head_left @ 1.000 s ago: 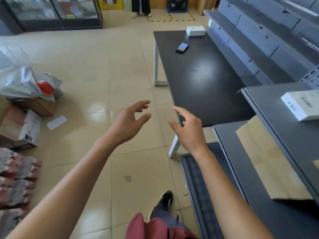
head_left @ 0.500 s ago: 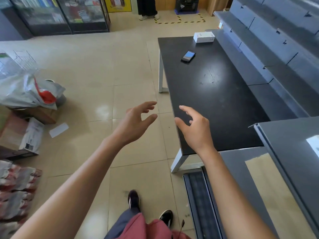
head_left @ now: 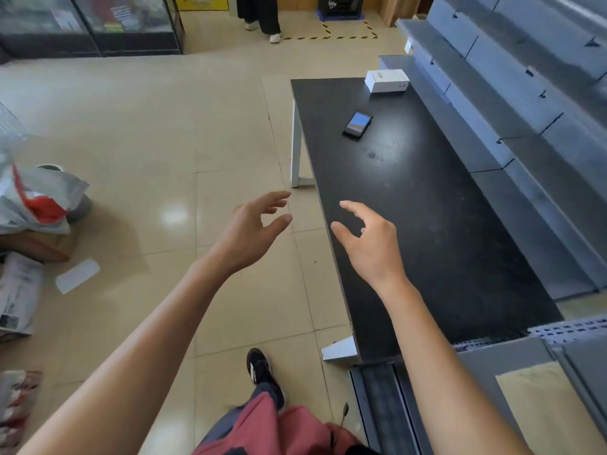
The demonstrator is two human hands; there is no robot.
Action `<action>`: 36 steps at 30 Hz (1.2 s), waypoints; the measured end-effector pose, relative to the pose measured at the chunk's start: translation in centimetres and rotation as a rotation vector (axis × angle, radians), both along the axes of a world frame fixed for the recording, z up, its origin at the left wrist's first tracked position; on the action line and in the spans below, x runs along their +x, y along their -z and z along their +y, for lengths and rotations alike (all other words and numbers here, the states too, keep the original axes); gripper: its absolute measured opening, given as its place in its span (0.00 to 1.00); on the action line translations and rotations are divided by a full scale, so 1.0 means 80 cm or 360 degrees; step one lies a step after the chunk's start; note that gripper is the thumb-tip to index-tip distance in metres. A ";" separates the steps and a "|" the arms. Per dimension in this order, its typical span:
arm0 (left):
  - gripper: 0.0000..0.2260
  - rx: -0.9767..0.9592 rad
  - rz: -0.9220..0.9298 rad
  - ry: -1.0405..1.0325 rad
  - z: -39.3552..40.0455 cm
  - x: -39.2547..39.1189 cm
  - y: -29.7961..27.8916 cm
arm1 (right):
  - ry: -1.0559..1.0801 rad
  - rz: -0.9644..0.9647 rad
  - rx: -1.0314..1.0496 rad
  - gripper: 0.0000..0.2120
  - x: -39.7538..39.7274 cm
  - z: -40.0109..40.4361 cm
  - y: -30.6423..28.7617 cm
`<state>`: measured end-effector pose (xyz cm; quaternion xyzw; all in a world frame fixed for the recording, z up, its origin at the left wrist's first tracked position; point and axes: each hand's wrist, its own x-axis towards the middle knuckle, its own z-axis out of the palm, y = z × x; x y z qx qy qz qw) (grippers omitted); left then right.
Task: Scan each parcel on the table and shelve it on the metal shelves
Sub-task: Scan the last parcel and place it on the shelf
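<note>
A white parcel box (head_left: 387,80) stands at the far end of the black table (head_left: 437,231). A dark handheld scanner or phone (head_left: 357,123) lies on the table a little nearer than the box. Grey metal shelves (head_left: 525,103) run along the table's right side. My left hand (head_left: 253,229) hovers over the floor left of the table edge, fingers loosely spread, holding nothing. My right hand (head_left: 369,244) hovers over the table's near left edge, also relaxed and holding nothing. Both hands are well short of the box and the device.
Grey plastic mail bags (head_left: 36,198) and cardboard boxes (head_left: 36,246) pile on the floor at the left. A white slip (head_left: 77,276) lies on the tiles. A person's legs (head_left: 262,14) stand at the far end. A nearer shelf unit (head_left: 538,399) with cardboard sits at lower right.
I have stepped forward along the table and the view has turned left. The near shelf with a white box has left the frame. Both hands stay empty and spread.
</note>
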<state>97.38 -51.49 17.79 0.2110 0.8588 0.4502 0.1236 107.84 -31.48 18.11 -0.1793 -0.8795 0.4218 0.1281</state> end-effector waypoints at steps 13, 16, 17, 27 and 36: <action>0.18 0.0056 -0.0010 0.0016 0.025 -0.187 -0.023 | 0.0015 0.0015 0.0081 0.22 -0.188 0.016 -0.011; 0.19 0.0037 -0.0018 0.0008 0.043 -0.228 -0.020 | 0.0008 -0.0011 0.0066 0.22 -0.232 0.033 -0.007; 0.19 0.0022 -0.0021 0.0017 0.049 -0.242 -0.020 | 0.0005 -0.0017 0.0062 0.21 -0.247 0.040 -0.004; 0.19 -0.0153 -0.0012 0.0124 0.144 -0.378 -0.013 | 0.0016 -0.0094 -0.0075 0.22 -0.387 0.130 0.022; 0.18 -0.0138 -0.0120 0.0175 0.194 -0.487 0.023 | 0.0077 -0.0215 -0.0107 0.22 -0.482 0.176 0.042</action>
